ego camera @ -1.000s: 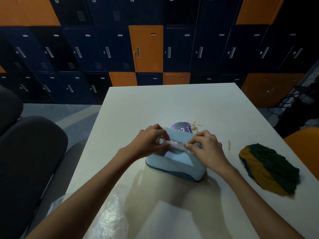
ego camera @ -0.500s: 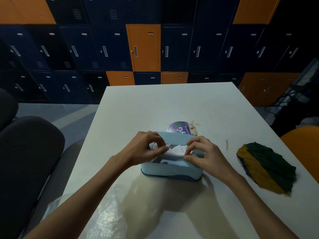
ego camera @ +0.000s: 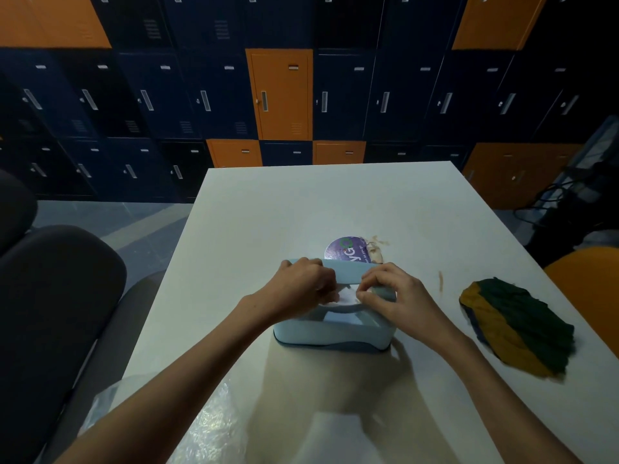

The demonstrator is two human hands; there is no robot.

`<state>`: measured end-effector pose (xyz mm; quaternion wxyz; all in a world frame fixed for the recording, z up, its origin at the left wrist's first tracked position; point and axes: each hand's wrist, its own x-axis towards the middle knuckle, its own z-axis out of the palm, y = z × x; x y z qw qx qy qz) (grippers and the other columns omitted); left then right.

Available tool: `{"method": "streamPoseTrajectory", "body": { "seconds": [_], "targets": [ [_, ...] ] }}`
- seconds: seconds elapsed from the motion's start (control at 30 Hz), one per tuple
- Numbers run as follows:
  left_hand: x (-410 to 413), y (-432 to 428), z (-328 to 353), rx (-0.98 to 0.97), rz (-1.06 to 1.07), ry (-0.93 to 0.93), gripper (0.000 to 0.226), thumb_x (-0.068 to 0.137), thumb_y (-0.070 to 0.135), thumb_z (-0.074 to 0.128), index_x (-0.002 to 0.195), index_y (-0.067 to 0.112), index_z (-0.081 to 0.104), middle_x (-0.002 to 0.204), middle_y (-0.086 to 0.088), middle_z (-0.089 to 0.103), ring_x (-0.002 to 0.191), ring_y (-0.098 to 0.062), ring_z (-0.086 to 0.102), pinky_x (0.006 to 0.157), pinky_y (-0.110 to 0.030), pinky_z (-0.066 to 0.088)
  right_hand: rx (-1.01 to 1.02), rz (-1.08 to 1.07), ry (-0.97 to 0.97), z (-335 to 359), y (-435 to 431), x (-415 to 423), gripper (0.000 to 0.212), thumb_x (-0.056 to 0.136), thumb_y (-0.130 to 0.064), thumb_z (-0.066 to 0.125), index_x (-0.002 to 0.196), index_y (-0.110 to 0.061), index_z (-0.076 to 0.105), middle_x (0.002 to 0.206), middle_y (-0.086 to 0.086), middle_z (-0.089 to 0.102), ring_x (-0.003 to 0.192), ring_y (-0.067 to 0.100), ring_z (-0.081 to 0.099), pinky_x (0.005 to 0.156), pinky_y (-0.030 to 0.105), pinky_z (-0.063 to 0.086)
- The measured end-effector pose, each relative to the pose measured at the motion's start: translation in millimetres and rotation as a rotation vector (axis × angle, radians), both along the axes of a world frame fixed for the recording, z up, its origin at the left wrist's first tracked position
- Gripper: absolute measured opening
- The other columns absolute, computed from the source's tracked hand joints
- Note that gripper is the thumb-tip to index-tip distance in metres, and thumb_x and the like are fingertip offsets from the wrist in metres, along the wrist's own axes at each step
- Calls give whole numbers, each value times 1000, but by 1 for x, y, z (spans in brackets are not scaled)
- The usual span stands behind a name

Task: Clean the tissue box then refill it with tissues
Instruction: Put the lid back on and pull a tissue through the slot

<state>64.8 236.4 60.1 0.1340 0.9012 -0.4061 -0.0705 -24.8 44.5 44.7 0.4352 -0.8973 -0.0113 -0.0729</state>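
Far left, a dark grey padded office chair (ego camera: 57,313) sits pulled up beside the white rectangular table (ego camera: 301,202). A crinkled sheet of clear plastic wrapping (ego camera: 201,426) lies on the table's near left corner, partly under the left forearm. The left hand (ego camera: 301,286) is over the left end of the pale blue plastic tissue box (ego camera: 331,333), fingers curled in and pinching a white tissue (ego camera: 346,298) at the box's open top. The box stands near the middle of the table, its long side facing the person and a dark rim showing along its base. More white shows inside the opening. A pale blue band rises behind the fingers, and it is unclear whether that is a raised lid or the far wall. Just across the gap, the right hand (ego camera: 398,299) sits over the right end of the box, fingertips drawn together and pinching the same tissue, so the two hands almost meet. Behind the box lies a round purple printed disc (ego camera: 345,252), touching or just beside some pale beige scraps (ego camera: 376,251). Down at the near edge there is a blurred white sheet or stack (ego camera: 335,437). Further right, well apart from the box, a crumpled green and mustard-yellow cloth (ego camera: 516,329) lies flat on the table. An orange rounded seat (ego camera: 589,296) stands past the right edge, and navy and orange metal lockers (ego camera: 281,95) fill the back wall.
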Motion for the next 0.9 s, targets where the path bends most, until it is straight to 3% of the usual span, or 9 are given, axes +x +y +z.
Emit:
{"method": "streamPoseTrajectory", "body": {
  "seconds": [0.17, 0.27, 0.33, 0.4, 0.53, 0.63, 0.7, 0.8, 0.9],
  "targets": [
    [0, 7, -1, -228, -27, 108, 13, 99, 32, 49, 102, 24, 58, 104, 2, 58, 93, -18, 57, 85, -39, 44, -53, -14, 71, 12, 4, 12, 23, 90, -16, 61, 107, -31, 67, 107, -4, 59, 94, 4, 59, 92, 28, 49],
    [-1, 9, 4, -277, -69, 183, 17, 97, 35, 47, 101, 20, 54, 97, 5, 64, 88, -22, 60, 79, -37, 45, -311, 96, 242, 22, 8, 23, 37, 89, -27, 57, 123, -40, 58, 119, -6, 43, 114, 14, 45, 101, 43, 37],
    [0, 8, 8, -238, -81, 239, 12, 95, 33, 54, 101, 22, 52, 87, 11, 61, 82, -28, 59, 71, -32, 40, -469, 194, 349, 33, 11, 30, 41, 86, -31, 58, 127, -37, 55, 129, -4, 34, 123, 18, 32, 102, 45, 31],
    [5, 7, 15, -186, -81, 244, 22, 86, 37, 58, 105, 28, 52, 88, 13, 60, 86, -26, 60, 75, -32, 41, -548, 265, 400, 44, 10, 37, 37, 85, -34, 60, 122, -32, 59, 130, -3, 33, 123, 18, 30, 101, 46, 31],
    [21, 11, 33, 105, -54, 43, 40, 83, 43, 64, 120, 32, 53, 101, 11, 58, 105, -13, 46, 97, -40, 26, -714, 249, 318, 66, 1, 48, 11, 77, -38, 64, 86, -33, 61, 112, -3, 45, 109, 17, 42, 86, 40, 29],
    [27, 12, 38, 308, -111, -127, 39, 84, 45, 65, 120, 31, 57, 109, 6, 57, 109, -18, 37, 96, -43, 22, -889, 238, 253, 70, 3, 50, 16, 75, -39, 64, 89, -32, 61, 106, -3, 46, 103, 18, 42, 86, 41, 27],
    [24, 7, 36, 284, -135, -124, 35, 83, 42, 67, 114, 28, 60, 110, 5, 54, 110, -19, 38, 96, -42, 22, -963, 277, 266, 66, 9, 50, 26, 73, -41, 67, 96, -31, 62, 108, -3, 45, 104, 19, 41, 87, 43, 28],
    [20, 3, 32, 137, -111, 101, 26, 82, 32, 68, 104, 24, 59, 105, 5, 59, 106, -20, 50, 99, -38, 24, -942, 341, 326, 61, 9, 50, 32, 69, -46, 72, 97, -32, 64, 112, -4, 43, 108, 19, 40, 83, 41, 27],
    [25, 15, 32, 167, -74, 100, 36, 81, 36, 70, 113, 30, 56, 100, 11, 58, 107, -16, 55, 95, -36, 21, -984, 295, 325, 64, -4, 53, 35, 68, -48, 73, 98, -31, 66, 112, -4, 44, 106, 19, 40, 83, 43, 27]
  ]
}}
